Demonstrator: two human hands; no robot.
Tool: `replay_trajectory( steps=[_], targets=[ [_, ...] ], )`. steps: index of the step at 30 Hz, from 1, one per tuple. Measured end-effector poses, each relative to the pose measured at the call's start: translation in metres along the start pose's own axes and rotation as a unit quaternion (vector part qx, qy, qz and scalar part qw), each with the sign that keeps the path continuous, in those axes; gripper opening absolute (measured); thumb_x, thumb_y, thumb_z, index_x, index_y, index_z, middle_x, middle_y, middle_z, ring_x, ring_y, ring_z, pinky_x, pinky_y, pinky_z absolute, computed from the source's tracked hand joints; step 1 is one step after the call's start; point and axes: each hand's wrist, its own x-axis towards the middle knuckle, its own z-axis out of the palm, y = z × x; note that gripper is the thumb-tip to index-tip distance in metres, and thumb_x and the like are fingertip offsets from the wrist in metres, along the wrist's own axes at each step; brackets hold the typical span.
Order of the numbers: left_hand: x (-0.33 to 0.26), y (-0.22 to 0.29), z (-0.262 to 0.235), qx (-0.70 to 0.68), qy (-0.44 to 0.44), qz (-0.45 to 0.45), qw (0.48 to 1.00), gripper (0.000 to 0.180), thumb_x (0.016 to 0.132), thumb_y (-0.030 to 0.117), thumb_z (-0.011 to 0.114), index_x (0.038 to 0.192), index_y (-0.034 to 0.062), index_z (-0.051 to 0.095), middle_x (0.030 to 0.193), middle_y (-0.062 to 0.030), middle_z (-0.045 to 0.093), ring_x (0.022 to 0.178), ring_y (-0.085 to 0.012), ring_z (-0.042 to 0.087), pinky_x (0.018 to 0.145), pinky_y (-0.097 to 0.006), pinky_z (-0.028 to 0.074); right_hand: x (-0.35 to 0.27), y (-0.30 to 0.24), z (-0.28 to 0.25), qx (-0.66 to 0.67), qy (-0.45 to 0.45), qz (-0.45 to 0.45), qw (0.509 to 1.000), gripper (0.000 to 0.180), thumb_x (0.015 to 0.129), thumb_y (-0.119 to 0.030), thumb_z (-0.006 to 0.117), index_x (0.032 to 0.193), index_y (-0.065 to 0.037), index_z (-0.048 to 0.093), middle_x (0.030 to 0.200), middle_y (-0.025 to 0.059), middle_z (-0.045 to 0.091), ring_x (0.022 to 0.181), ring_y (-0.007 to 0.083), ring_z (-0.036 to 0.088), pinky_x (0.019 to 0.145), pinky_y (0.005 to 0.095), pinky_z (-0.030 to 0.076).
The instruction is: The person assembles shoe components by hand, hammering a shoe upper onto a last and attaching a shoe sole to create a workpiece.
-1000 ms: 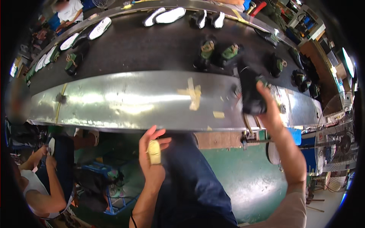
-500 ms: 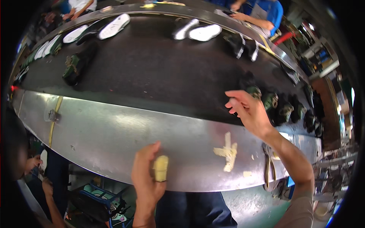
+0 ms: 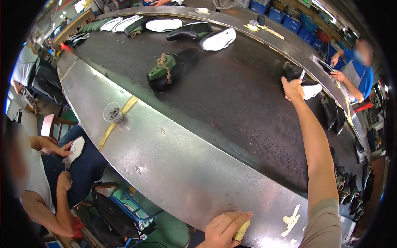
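My right hand (image 3: 292, 87) is stretched far across the black conveyor belt (image 3: 231, 95) and grips a black shoe (image 3: 294, 72) at the belt's far side, next to a white shoe (image 3: 312, 91). My left hand (image 3: 225, 230) rests at the near steel edge (image 3: 173, 165) of the line, closed around a small yellowish block (image 3: 242, 231). A black shoe on a green last with tied laces (image 3: 167, 70) sits in the middle of the belt, left of my reach.
More black and white shoes (image 3: 198, 35) lie along the belt's far end, and dark shoes (image 3: 347, 186) crowd its right end. A small clear cup of bits (image 3: 112, 113) stands on the steel rim. A seated person (image 3: 49, 173) holds a white shoe at left; another person in blue (image 3: 355, 70) works opposite.
My view has swung left along the line. My right arm has reached farther across the belt and closed on the black shoe. My left hand keeps the yellowish block at the near edge.
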Motion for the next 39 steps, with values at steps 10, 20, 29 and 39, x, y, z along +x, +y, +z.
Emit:
replay_trajectory(
  steps=[10,20,29,39],
  targets=[
    [-0.002,-0.004,-0.029,0.110,0.103,-0.060,0.987,0.078,0.089,0.026,0.091,0.151,-0.0027,0.054,0.144,-0.0256,0.064,0.134,-0.0497,0.061,0.115,-0.057,0.046,-0.170,0.070,-0.178,0.349,-0.517,-0.150,0.767,0.065,0.099,-0.050,0.065,0.139,0.001,0.062,0.096,0.0079,0.077,0.064,0.0183,0.073,0.049,0.0305,0.054],
    [-0.026,-0.049,-0.033,0.070,0.030,0.025,0.997,0.079,0.069,0.029,0.105,0.130,0.0046,0.061,0.132,-0.0298,0.073,0.125,-0.0498,0.072,0.108,-0.054,0.058,-0.008,0.097,-0.081,-0.383,0.000,-0.446,0.809,0.100,0.075,-0.018,0.095,0.160,-0.021,0.043,0.154,0.0028,0.052,0.138,0.0331,0.058,0.105,0.0502,0.055],
    [-0.024,-0.045,-0.029,0.063,0.105,0.056,0.991,0.063,0.071,0.015,0.094,0.127,0.0005,0.069,0.137,-0.0277,0.073,0.127,-0.0466,0.072,0.103,-0.047,0.061,-0.097,0.134,-0.125,-0.298,0.071,-0.608,0.732,0.052,0.071,-0.021,0.090,0.115,-0.013,0.065,0.127,0.0039,0.061,0.130,0.0261,0.056,0.110,0.0403,0.045],
    [-0.052,-0.008,-0.036,0.018,0.110,-0.042,0.993,0.076,0.081,0.019,0.098,0.144,-0.0038,0.063,0.143,-0.0238,0.070,0.129,-0.0347,0.071,0.109,-0.039,0.055,-0.396,0.228,-0.268,0.488,0.054,-0.130,0.861,0.053,0.113,-0.048,0.057,0.137,-0.001,0.062,0.134,0.0092,0.069,0.122,0.0199,0.063,0.110,0.0371,0.049]
  ],
)
